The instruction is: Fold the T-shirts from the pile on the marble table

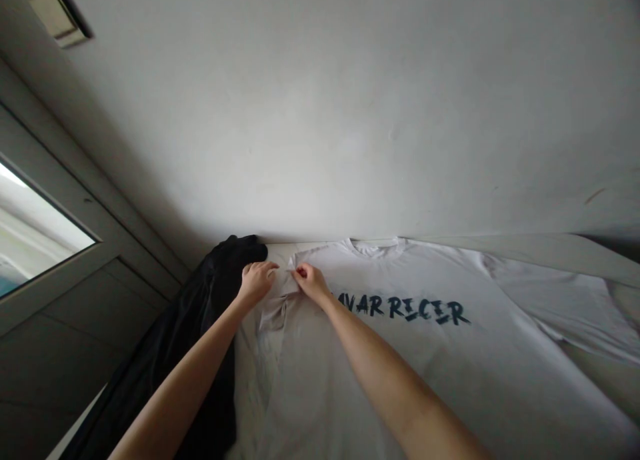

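Observation:
A white T-shirt (400, 367) with dark brush-style lettering lies spread out, its round collar toward the wall. At its left shoulder area, my right hand (313, 283) is closed, pinching the cloth between thumb and fingers. My left hand (256, 281) is just left of it, fingers curled at the edge of the bunched left sleeve (283, 285), which spans the small gap between both hands. Some of the left fingertips' grip is hard to make out. The right sleeve (560, 290) lies stretched out flat.
A black garment (200, 320) lies heaped along the left side, close to my left forearm. The pale table surface (250, 373) shows between it and the shirt. A plain white wall (350, 113) rises behind. On the left stands a framed door (90, 273) with a glass pane.

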